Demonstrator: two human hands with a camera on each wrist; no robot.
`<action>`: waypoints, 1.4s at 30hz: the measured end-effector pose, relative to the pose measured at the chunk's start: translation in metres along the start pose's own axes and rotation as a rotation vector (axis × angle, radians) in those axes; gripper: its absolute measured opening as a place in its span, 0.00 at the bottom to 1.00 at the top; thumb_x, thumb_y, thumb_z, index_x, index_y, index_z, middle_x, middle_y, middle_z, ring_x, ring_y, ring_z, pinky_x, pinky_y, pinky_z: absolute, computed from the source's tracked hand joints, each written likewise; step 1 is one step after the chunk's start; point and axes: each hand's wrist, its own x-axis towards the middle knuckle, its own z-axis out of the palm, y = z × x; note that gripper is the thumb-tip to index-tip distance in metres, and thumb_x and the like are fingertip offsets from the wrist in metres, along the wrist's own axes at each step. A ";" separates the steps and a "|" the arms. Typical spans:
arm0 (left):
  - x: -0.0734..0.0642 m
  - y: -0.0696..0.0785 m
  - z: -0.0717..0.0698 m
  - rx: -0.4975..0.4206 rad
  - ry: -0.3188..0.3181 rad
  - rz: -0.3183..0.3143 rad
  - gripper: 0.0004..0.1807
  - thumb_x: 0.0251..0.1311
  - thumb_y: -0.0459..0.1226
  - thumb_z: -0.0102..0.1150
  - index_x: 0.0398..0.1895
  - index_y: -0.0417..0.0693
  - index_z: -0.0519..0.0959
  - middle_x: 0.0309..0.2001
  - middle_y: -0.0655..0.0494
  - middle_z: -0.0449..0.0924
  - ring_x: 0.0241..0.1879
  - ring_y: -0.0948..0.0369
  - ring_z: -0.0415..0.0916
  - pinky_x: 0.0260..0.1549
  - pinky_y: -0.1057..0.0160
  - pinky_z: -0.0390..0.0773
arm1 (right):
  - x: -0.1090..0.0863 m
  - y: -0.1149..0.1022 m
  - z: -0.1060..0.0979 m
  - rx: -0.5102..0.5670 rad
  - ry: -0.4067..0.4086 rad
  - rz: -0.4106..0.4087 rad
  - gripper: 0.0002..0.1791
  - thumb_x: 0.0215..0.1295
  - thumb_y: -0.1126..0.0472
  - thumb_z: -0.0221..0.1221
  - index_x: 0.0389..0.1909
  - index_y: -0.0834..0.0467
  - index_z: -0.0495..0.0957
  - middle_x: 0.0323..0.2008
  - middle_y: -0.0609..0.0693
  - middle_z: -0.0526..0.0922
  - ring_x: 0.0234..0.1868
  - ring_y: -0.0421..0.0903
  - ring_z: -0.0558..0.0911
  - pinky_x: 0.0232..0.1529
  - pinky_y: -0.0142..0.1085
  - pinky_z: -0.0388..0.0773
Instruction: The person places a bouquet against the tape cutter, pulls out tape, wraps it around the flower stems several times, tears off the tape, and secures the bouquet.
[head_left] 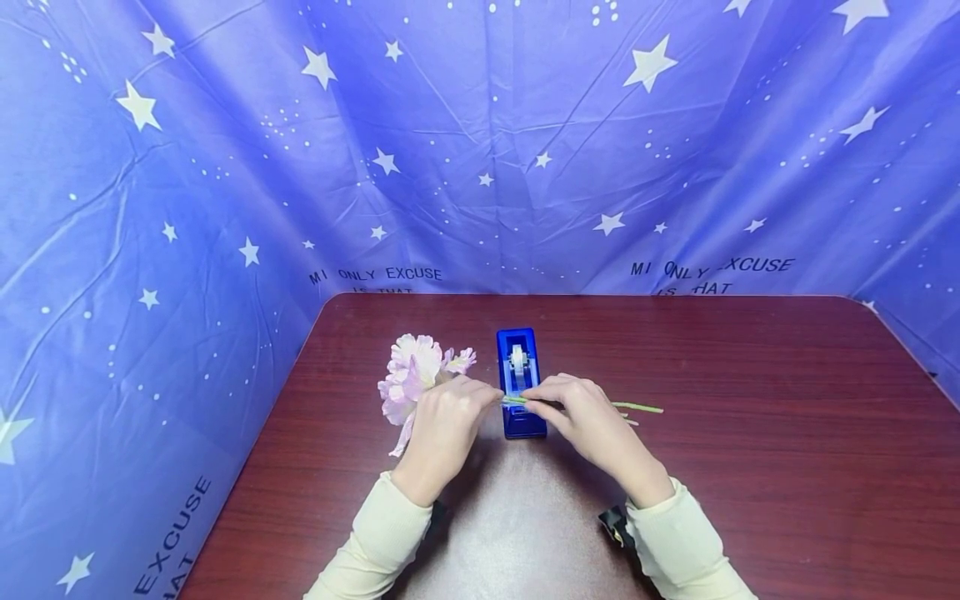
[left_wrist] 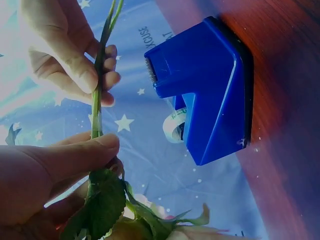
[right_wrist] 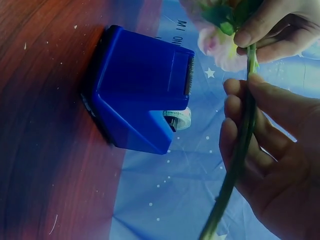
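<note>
Pale pink flowers on green stems lie sideways between both hands, over the near part of a blue tape dispenser. My left hand pinches the stems just below the blooms, thumb on top, with green leaves under it in the left wrist view. Farther along, my right hand pinches the same stems between thumb and fingers. A short shiny band of clear tape wraps the stems between the two hands. The stem ends reach out to the right past the right hand.
A roll of clear tape sits in the dispenser, and its toothed cutter faces the hands. The dispenser stands on a dark red wooden table. Blue star-printed cloth hangs behind and at the sides.
</note>
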 end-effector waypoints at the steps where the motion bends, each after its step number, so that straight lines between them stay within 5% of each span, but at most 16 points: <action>1: 0.000 0.000 0.000 0.005 0.006 0.009 0.09 0.56 0.28 0.64 0.33 0.52 0.87 0.31 0.63 0.86 0.34 0.64 0.83 0.32 0.65 0.81 | 0.000 -0.001 -0.001 -0.006 -0.009 0.007 0.08 0.63 0.63 0.65 0.42 0.57 0.88 0.35 0.44 0.87 0.34 0.37 0.82 0.37 0.36 0.80; 9: 0.004 -0.001 -0.003 0.012 0.044 0.045 0.10 0.55 0.26 0.63 0.33 0.50 0.86 0.31 0.62 0.86 0.36 0.64 0.81 0.36 0.65 0.81 | -0.001 -0.006 -0.004 0.010 -0.087 0.054 0.07 0.65 0.60 0.64 0.41 0.55 0.88 0.35 0.43 0.88 0.32 0.33 0.82 0.36 0.33 0.80; 19: 0.013 0.002 -0.007 0.019 0.023 0.104 0.12 0.56 0.25 0.62 0.40 0.47 0.87 0.39 0.59 0.87 0.46 0.61 0.81 0.52 0.64 0.78 | -0.001 -0.007 -0.003 0.159 -0.066 0.103 0.09 0.65 0.62 0.63 0.42 0.60 0.87 0.29 0.46 0.87 0.26 0.31 0.81 0.28 0.28 0.78; 24: 0.017 0.006 -0.011 -0.079 0.033 0.130 0.17 0.57 0.25 0.64 0.48 0.47 0.85 0.48 0.57 0.85 0.54 0.60 0.79 0.60 0.64 0.73 | -0.001 -0.006 -0.001 0.228 0.006 0.149 0.09 0.64 0.65 0.63 0.42 0.63 0.87 0.30 0.49 0.88 0.26 0.34 0.83 0.28 0.29 0.80; 29: 0.018 0.012 -0.014 -0.255 0.154 0.133 0.09 0.57 0.34 0.69 0.41 0.47 0.86 0.40 0.58 0.86 0.44 0.63 0.82 0.49 0.67 0.79 | 0.000 -0.007 -0.002 0.270 0.090 0.175 0.08 0.64 0.66 0.64 0.42 0.62 0.87 0.33 0.51 0.89 0.27 0.35 0.85 0.30 0.30 0.82; 33: 0.016 0.019 -0.009 -0.312 0.143 0.064 0.06 0.56 0.41 0.70 0.33 0.50 0.87 0.31 0.62 0.86 0.34 0.67 0.82 0.38 0.70 0.80 | 0.000 -0.008 -0.003 0.277 0.148 0.164 0.09 0.63 0.67 0.64 0.42 0.62 0.87 0.37 0.52 0.89 0.32 0.37 0.87 0.33 0.30 0.83; 42: 0.009 0.036 0.017 -0.350 -0.068 -0.147 0.08 0.56 0.47 0.69 0.29 0.55 0.88 0.28 0.66 0.87 0.28 0.70 0.82 0.30 0.69 0.79 | 0.000 -0.011 -0.002 0.441 0.202 0.225 0.11 0.63 0.64 0.65 0.43 0.65 0.86 0.32 0.54 0.89 0.31 0.43 0.89 0.31 0.38 0.85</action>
